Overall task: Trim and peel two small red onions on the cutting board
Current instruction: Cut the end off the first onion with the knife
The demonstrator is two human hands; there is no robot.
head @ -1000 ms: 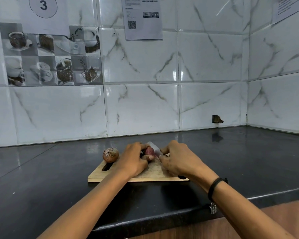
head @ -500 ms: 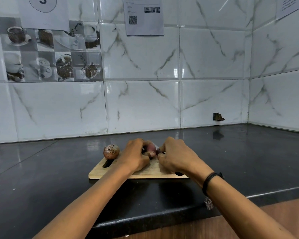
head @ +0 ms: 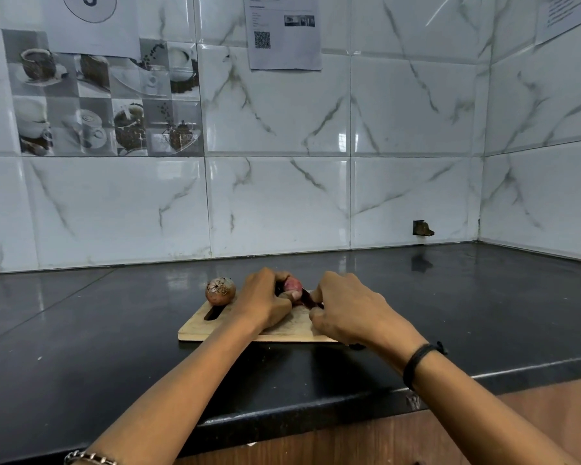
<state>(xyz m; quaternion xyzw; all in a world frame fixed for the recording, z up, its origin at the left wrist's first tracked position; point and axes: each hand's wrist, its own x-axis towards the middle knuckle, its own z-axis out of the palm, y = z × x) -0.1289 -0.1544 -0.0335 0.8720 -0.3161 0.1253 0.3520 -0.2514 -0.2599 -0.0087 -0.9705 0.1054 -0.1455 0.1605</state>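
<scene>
Two onions: whole onion (head: 220,290) at the cutting board's (head: 198,327) far left corner, second onion (head: 292,284) near its far edge, pinched by the left hand (head: 265,303). The right hand (head: 346,313) curls round the knife (head: 307,298); if it slips on the skin, it may cut the fingers.

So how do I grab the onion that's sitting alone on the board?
Take the whole onion around its round middle, with fingers on both sides, and come from above and the left. It sits free at the cutting board's far left corner. The left hand, holding the other onion, crowds its right side.
</scene>
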